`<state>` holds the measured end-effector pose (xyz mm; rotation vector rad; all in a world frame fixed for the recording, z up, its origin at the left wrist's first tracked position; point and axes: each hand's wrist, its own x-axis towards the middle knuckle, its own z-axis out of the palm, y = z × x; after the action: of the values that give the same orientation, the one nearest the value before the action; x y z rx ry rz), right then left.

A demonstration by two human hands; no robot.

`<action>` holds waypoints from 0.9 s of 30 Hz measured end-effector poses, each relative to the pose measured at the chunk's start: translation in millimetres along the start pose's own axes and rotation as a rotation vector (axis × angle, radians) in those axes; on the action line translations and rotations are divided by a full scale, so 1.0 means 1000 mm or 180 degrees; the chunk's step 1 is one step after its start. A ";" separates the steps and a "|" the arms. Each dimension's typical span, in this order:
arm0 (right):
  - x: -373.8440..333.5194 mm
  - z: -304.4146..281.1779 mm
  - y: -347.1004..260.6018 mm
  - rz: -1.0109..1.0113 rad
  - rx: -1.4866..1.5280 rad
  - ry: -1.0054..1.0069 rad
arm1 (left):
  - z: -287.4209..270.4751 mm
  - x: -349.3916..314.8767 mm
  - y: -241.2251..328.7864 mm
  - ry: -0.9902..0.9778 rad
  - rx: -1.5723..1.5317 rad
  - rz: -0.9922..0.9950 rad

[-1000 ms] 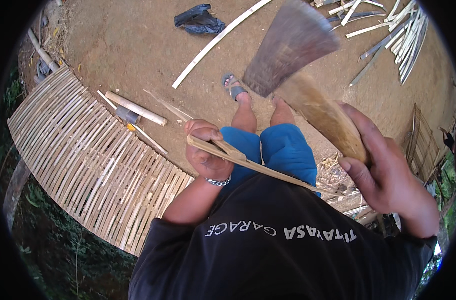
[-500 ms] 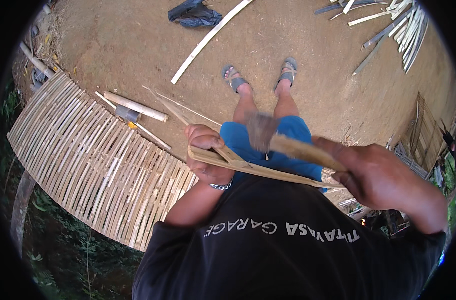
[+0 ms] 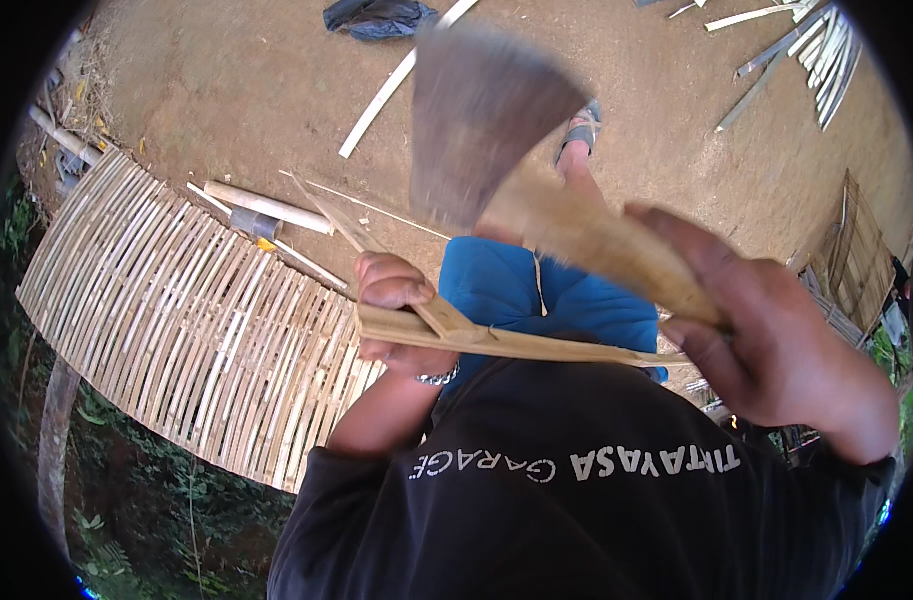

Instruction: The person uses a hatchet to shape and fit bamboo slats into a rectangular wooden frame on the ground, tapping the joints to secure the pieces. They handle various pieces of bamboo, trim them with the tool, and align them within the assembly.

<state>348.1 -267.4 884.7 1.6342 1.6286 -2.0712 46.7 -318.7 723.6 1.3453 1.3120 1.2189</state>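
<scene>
Chopping blade has swung up since half a second ago, away from the bamboo strips. From the head view: right hand is wrapped tight round the wooden handle, over on the right. Left hand is clamped on the strips, just left of where they cross, with the long one running right along the black shirt. Blade looks head-heavy, so hold well back. Strips look light, stiff-ish and springy, maybe splintery, so grip clear of the crossing.
</scene>
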 end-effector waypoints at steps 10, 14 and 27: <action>0.015 0.000 0.038 0.0468 -0.0201 -0.0447 | -0.002 -0.002 -0.003 0.0153 -0.0163 0.0041; 0.021 0.030 0.068 0.0377 0.1096 -0.0354 | -0.002 0.002 -0.002 -0.0007 -0.0247 0.0153; 0.079 0.097 0.099 -0.0229 0.2641 -0.0453 | 0.001 0.011 -0.008 -0.0058 -0.0317 0.0047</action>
<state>304.7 -340.3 749.3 1.5122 0.8093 -3.0560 46.3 -307.3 716.0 1.2944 1.2148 1.2626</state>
